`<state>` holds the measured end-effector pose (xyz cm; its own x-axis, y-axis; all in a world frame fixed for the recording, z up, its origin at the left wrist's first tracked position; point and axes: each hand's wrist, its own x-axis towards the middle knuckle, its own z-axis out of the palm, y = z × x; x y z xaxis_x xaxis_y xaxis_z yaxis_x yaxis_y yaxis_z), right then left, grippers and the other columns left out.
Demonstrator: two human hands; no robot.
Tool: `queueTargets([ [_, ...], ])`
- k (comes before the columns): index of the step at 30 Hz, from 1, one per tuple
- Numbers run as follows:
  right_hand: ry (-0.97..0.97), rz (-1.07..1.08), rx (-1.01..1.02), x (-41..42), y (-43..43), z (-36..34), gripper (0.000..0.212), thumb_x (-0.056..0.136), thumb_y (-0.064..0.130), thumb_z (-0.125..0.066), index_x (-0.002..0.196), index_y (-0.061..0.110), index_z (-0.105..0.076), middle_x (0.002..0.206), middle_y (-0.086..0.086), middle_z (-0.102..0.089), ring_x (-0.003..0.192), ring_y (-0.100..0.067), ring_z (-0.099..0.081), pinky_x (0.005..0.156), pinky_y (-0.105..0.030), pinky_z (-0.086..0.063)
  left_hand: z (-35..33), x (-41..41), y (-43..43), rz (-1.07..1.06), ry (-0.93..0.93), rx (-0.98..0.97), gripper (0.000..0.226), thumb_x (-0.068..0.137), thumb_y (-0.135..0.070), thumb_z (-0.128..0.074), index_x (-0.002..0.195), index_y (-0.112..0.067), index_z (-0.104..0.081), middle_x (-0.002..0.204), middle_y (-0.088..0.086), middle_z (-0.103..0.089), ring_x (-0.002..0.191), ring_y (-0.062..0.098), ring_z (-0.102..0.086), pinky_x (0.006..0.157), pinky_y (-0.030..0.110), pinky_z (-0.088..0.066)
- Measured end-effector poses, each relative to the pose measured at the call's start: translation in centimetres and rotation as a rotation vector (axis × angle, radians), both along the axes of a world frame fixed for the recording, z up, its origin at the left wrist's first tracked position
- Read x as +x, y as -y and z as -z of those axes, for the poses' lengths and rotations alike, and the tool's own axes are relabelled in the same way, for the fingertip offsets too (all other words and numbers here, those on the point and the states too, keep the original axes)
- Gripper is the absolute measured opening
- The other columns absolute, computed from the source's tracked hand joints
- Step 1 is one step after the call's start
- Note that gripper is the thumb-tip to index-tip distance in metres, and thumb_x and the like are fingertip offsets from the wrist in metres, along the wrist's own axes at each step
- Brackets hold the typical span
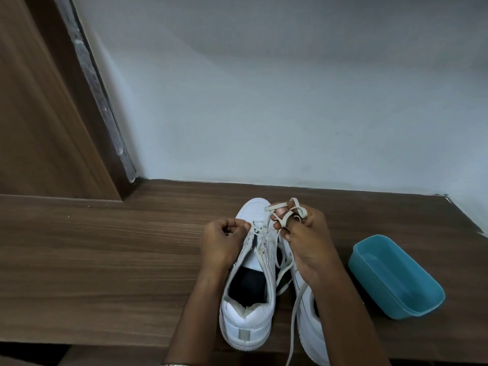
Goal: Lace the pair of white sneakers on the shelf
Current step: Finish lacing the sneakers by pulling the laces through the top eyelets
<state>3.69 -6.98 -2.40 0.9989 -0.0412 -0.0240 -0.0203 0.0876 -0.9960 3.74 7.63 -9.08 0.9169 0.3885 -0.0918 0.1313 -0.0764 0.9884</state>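
Two sets of fingers busy on one lace (284, 220). Left fingertips (247, 226) pinched together at the lowest eyelets, apparently nipping a lace end; too small to confirm. Right fingers (281, 211) curled, lace looped round them in several turns, slack hanging down past the right wrist and off the front edge. Left hand (221, 240) against the left side of the near sneaker (247, 310). Right hand (307, 241) raised just beside its toe, on the right. Long axis of that shoe pointing away from the body: heel close, toe toward the wall (264, 101). Only the bottom eyelets crossed, upper rows bare, tongue exposed. Second sneaker (311, 334) parallel and just beside the first, mostly hidden under the right forearm, lacing not visible. Both on the shelf (105, 247). Blue tub (396, 281) off to the right, apart from the shoes.

Judged step: threading the first shoe, early in the task. Next eyelets toward the heel from both hands, so travel back along the axis toward the body. Left hand nearer the left row; right probably needing to shed loops to feed slack. Risk: tangled wraps, uneven ends.
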Motion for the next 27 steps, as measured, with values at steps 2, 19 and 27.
queueTargets([
  [2, -0.013, 0.009, 0.002, 0.0, 0.0, 0.0, 0.037, 0.097, 0.001, -0.059, 0.069, 0.019, -0.076, 0.064, -0.002, -0.064, 0.069, -0.024, -0.048, 0.053, -0.021, -0.037, 0.1, 0.1, 0.0, -0.001, 0.007, 0.046, 0.01, 0.084, -0.02, -0.079, 0.074, -0.02, -0.077, 0.07, 0.005, -0.074, 0.068, 0.025, -0.069, 0.073, 0.051, -0.06],
  [19, -0.034, 0.008, 0.152, -0.1, 0.3, -0.6, 0.032, 0.096, -0.01, -0.05, 0.081, 0.008, -0.072, 0.069, 0.0, -0.07, 0.063, -0.009, -0.055, 0.047, -0.013, -0.036, 0.0, 0.0, -0.9, 0.253, 0.1, 0.145, 0.005, 0.088, -0.033, -0.065, 0.087, -0.029, -0.068, 0.096, 0.007, -0.067, 0.074, 0.019, -0.054, 0.069, 0.045, -0.049],
  [27, -0.07, -0.023, 0.263, -0.2, 0.2, -0.7, 0.021, 0.098, -0.002, -0.054, 0.086, 0.003, -0.07, 0.07, 0.001, -0.07, 0.063, -0.007, -0.058, 0.048, -0.015, -0.035, -0.9, -0.2, -0.9, 0.309, 0.192, 0.365, 0.034, 0.092, -0.01, -0.064, 0.087, -0.044, -0.068, 0.099, -0.007, -0.055, 0.078, 0.007, -0.055, 0.065, 0.015, -0.04],
])
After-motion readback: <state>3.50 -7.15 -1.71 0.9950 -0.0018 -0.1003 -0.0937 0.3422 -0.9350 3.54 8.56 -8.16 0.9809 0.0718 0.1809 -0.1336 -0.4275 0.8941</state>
